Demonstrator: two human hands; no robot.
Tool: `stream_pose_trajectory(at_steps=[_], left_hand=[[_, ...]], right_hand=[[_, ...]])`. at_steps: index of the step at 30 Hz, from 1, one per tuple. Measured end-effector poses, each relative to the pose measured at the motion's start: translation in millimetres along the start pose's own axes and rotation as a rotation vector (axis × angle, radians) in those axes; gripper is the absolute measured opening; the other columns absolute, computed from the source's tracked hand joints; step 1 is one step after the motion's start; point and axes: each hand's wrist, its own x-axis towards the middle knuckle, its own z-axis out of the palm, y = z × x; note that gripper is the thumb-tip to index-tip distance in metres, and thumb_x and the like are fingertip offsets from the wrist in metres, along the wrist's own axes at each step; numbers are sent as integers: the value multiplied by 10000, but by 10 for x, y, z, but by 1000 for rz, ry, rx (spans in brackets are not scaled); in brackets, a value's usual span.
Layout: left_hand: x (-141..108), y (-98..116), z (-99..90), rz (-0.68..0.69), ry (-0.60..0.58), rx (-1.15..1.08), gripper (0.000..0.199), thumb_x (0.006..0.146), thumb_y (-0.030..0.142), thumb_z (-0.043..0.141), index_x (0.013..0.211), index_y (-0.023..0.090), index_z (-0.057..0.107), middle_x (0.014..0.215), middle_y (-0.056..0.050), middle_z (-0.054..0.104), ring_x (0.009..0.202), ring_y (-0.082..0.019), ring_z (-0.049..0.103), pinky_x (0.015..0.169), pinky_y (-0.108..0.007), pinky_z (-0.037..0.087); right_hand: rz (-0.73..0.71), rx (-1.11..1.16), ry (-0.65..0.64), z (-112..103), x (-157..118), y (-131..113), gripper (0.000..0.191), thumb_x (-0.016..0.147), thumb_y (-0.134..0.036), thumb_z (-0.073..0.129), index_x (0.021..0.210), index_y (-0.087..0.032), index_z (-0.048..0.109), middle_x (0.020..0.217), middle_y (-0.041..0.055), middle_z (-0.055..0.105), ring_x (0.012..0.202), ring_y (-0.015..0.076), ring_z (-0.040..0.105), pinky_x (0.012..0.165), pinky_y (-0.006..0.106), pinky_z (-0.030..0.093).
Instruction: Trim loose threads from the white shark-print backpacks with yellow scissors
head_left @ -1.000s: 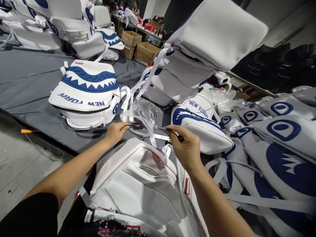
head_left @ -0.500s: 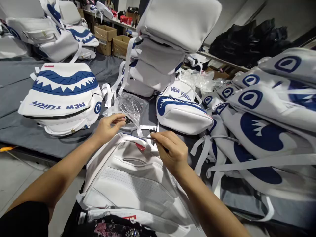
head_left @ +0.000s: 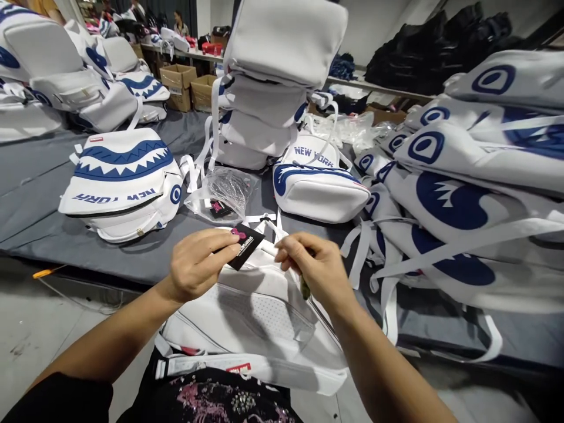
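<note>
At the far left we see a heap of white backpacks (head_left: 53,56), overlapping too much to count exactly, and one orange handle (head_left: 43,273) at the table's edge. Next lies one backpack with blue teeth (head_left: 118,182), its NEW YORK lettering upside down to us, with one small red label too small to read. Behind it stand two cardboard boxes (head_left: 177,85). Our left hand (head_left: 196,264) pinches one black tag (head_left: 245,247) between thumb and fingers; it bears a pink mark and white lettering we cannot read surely. Just beyond lies one clear plastic bag (head_left: 227,188), with black tags inside. The tag is over the upper edge of the nearest backpack (head_left: 264,317), which carries two red labels, their writing illegible. Behind rises one stack of at least three white backpacks (head_left: 286,44). Our right hand (head_left: 315,264), near the tag, has its fingers curled closed around a dark object (head_left: 305,289), too hidden to name. Beyond it sits one backpack reading NEW YORK (head_left: 321,194), and farthest right a pile of backpacks (head_left: 445,235) shows at least six blue eye marks.
</note>
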Motion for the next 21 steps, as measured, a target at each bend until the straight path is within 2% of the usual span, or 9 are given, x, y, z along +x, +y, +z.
stream_pose_trajectory(at_steps=[3,5,7,9,11,13,15,17,21], left_hand=[[-65,84,14,137,-84,67,335,902,76,566,1167,235,694,1150,-57,756,1171,-199,671,937,-352,610],[-113,144,44,165,-121,67,328,888,69,583,1154,222,696,1185,-69,739,1230,-208,626,984,-360,591],[-164,203,71,78,-141,8,394,874,55,582,1210,240,670,1315,-84,674,1313,-234,561,1046,-425,555],[-213,260,89,-141,-131,-112,487,877,70,590,1330,250,595,1419,-112,596,1348,-257,531,1029,-454,558],[-253,310,103,-403,-98,-243,526,890,110,633,1394,223,534,1346,-127,637,1228,-225,619,925,-369,602],[-276,347,122,-557,-83,-322,393,894,132,675,1276,202,613,1109,-75,725,981,-156,700,799,-265,603],[-285,369,143,-546,-36,-330,209,886,101,688,1071,197,689,919,-21,736,824,-116,700,765,-234,584],[-295,374,159,-476,27,-303,186,877,50,677,987,197,700,885,-10,736,831,-116,703,784,-237,578],[-380,321,135,-350,2,-196,292,868,76,702,1130,199,665,958,-34,738,905,-140,702,841,-269,585]], right_hand=[[258,312,-290,75,-86,41,363,866,-528,691,808,-171,670,663,34,685,443,77,434,407,203,240],[282,356,-290,127,-127,63,331,859,-490,697,783,-175,629,626,9,664,418,56,330,411,200,215],[173,220,-172,140,-148,76,303,869,-426,676,717,-174,603,586,-4,628,449,67,356,443,207,266],[-11,-10,-35,126,-155,90,286,885,-344,645,661,-173,596,568,-10,591,510,87,435,499,216,334],[-194,-191,22,117,-164,116,257,898,-269,621,660,-174,609,598,-5,595,571,103,508,560,226,390],[-339,-260,-8,137,-183,152,194,916,-222,600,734,-177,649,669,8,643,623,118,571,601,236,436],[-416,-267,-53,181,-212,188,127,933,-206,596,858,-178,693,772,29,703,694,136,634,633,246,476],[-409,-257,-96,220,-230,216,117,949,-212,599,928,-177,709,815,36,729,698,138,658,621,243,490],[-411,-346,-59,189,-147,275,115,941,-186,607,923,-173,719,818,33,743,683,134,670,632,235,496]])
